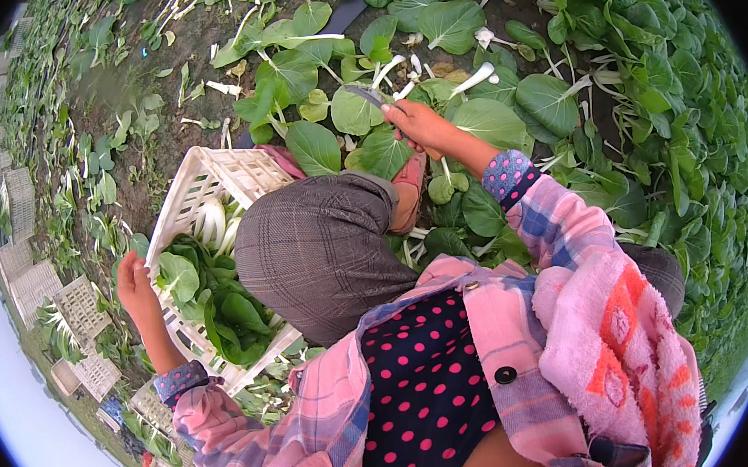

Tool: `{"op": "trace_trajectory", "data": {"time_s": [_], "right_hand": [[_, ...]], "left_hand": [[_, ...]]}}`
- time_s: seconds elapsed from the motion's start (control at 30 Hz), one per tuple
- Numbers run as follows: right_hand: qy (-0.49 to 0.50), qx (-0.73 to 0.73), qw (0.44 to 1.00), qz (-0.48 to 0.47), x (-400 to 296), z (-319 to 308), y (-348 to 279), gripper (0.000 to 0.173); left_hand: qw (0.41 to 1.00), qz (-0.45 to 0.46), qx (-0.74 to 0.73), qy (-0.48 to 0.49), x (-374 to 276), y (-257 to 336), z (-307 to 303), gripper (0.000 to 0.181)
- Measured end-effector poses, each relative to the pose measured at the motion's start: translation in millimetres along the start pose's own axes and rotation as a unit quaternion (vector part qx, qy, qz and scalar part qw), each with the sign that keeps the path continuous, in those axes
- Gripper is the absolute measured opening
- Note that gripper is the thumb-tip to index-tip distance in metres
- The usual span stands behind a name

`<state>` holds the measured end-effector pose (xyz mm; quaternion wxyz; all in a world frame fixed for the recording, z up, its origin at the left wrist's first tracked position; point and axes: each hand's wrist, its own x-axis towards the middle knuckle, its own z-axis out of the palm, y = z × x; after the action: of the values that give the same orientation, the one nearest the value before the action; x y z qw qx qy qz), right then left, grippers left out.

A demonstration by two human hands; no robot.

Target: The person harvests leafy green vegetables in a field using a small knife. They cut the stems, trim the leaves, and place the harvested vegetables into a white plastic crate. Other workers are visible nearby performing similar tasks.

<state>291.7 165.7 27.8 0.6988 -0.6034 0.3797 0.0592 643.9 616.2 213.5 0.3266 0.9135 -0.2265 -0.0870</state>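
My right hand [412,124] is closed round the handle of a curved knife or sickle [364,92], its grey blade pointing to the upper left over cut leaves. Beneath that hand shows my foot in a pink shoe [411,179]. On the other side, my left hand [133,282] is at the outer rim of a white plastic crate [172,202], fingers raised and nothing seen in them; whether it touches the rim I cannot tell. Pak choi heads [237,321] with white stems and dark green leaves lie in the crate, which stands beside my knee.
Loose pak choi leaves [452,27] and stem ends cover the soil before me. A dense row of standing pak choi [681,129] runs along the right. More plastic crates [84,312], some with greens, stand in a line at the far left.
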Motion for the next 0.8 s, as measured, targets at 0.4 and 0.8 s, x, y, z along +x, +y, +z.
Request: {"op": "trace_trajectory", "data": {"time_s": [0.4, 0.8], "right_hand": [[-0.181, -0.198, 0.96, -0.077, 56.8, 73.6, 72.8, 0.037], [-0.022, -0.171, 0.973, -0.156, 134.9, 115.2, 60.9, 0.033]], "left_hand": [[0.787, 0.4, 0.309, -0.354, 149.4, 160.4, 381.6, 0.019], [0.645, 0.06, 0.617, -0.447, 138.4, 113.7, 360.9, 0.03]]}}
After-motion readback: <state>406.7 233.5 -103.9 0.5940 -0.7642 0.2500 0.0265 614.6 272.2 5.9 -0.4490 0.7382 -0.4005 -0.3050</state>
